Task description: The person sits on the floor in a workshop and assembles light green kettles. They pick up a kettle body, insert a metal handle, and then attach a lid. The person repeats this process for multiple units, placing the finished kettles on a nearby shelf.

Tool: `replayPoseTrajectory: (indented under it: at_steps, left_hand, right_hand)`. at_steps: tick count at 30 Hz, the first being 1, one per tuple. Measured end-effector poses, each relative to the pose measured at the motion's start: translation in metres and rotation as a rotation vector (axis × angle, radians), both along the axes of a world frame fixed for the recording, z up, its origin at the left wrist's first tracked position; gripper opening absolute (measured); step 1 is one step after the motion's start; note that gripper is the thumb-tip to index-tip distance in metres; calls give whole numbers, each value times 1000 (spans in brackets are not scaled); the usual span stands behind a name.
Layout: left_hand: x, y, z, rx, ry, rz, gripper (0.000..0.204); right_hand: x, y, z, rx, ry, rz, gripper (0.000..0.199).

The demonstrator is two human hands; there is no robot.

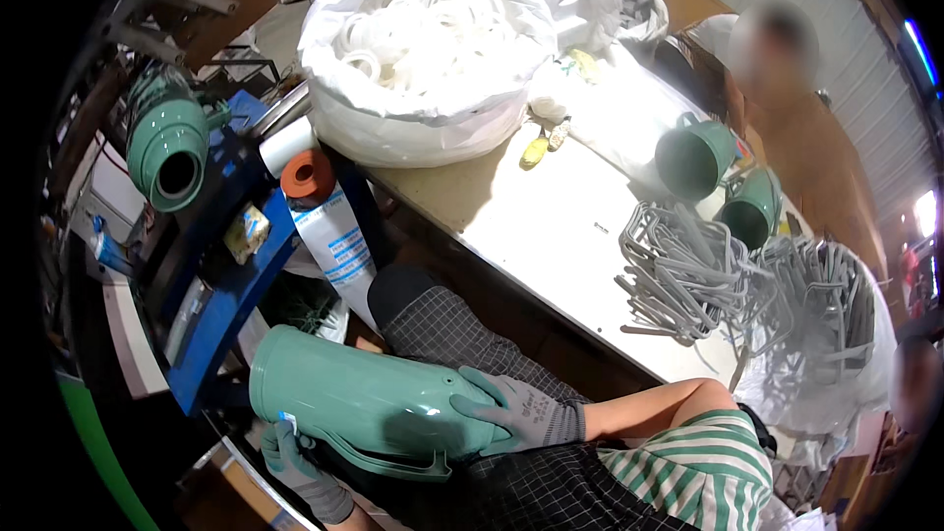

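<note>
A green vacuum flask body (354, 388) lies on its side across my lap, its wide end to the left. Its long green handle (374, 464) runs along the near side. My right hand (506, 413), in a grey glove, is wrapped over the flask's right end. My left hand (300, 472), gloved too, is closed at the flask's lower left edge, with a small blue-and-white label (287, 421) at its fingertips against the flask. Beyond my left hand, a roll of labels on an orange core (308, 175) trails a white strip (334, 246) toward my knee.
A big white sack of white rings (433, 128) sits on the white table (521, 216). To the right are grey handles (688, 270) in a pile and two green flask shells (693, 159). Another green flask (169, 147) is held in a blue-framed machine (246, 280). A person (806, 138) sits across the table.
</note>
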State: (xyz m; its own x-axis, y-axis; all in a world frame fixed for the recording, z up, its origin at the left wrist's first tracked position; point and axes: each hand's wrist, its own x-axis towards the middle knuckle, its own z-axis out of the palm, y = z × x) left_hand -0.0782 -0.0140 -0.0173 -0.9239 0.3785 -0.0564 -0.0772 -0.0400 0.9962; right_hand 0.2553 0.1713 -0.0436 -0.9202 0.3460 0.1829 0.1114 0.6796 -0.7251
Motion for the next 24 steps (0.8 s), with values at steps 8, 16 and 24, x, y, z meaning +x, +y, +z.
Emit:
replayPoseTrajectory:
  at_steps: [8, 16, 24]
  left_hand:
    - [-54, -65, -64, -129, 167, -174, 21]
    - [-42, -8, -32, -157, 451, -189, 39]
    - [-41, 135, 122, -328, 1085, -131, 61]
  right_hand:
    - [-5, 12, 11, -264, 50, 21, 114]
    - [2, 64, 32, -1353, -144, 22, 131]
    - [56, 54, 27, -1195, 116, -266, 128]
